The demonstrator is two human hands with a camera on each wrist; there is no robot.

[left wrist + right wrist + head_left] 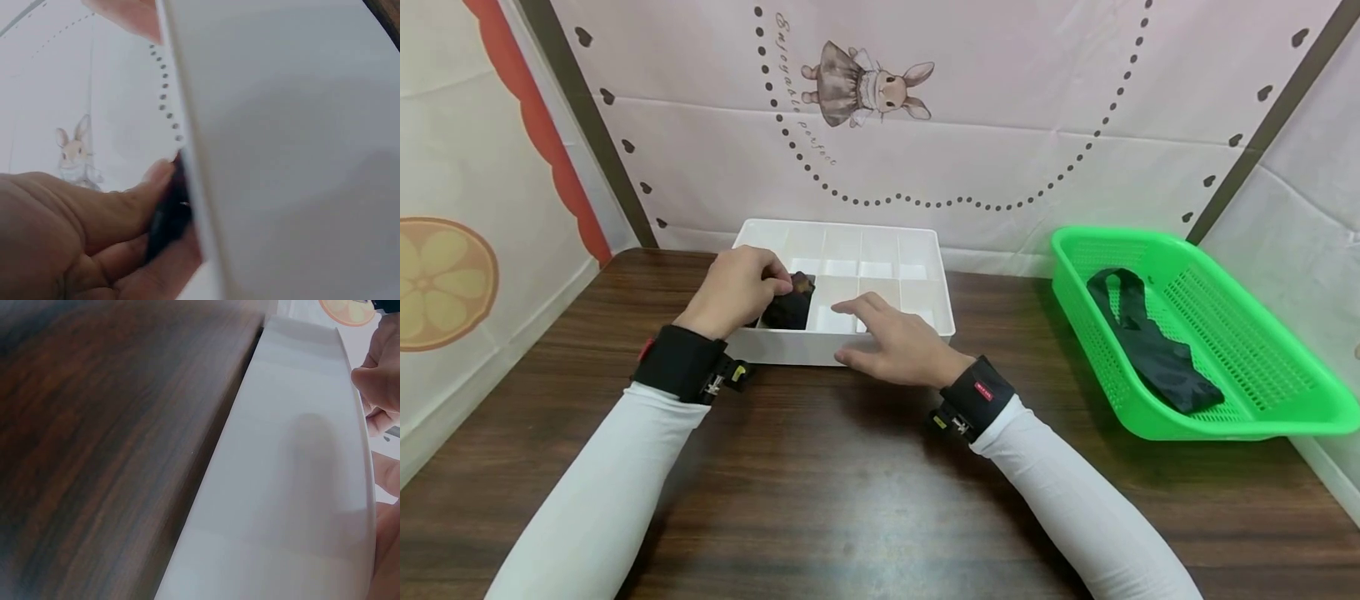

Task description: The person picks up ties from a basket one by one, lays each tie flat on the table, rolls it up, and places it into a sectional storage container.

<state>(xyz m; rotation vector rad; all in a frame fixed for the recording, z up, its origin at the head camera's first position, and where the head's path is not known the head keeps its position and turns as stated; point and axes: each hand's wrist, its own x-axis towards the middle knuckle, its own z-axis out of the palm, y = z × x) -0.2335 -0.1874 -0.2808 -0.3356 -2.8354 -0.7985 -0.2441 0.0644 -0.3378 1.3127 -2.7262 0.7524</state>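
The left grip [735,286] pinches dark cloth [787,310], probably light and limp, best taken edgewise. The right grip [898,340] is spread

Dark wood-grain table [820,500], white divided box [790,346] near its back edge, green basket [1108,350] standing apart at right

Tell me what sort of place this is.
Probably a makeshift indoor work booth: printed sheets line three sides of a wood-look table, and a white divided box sits at its back.
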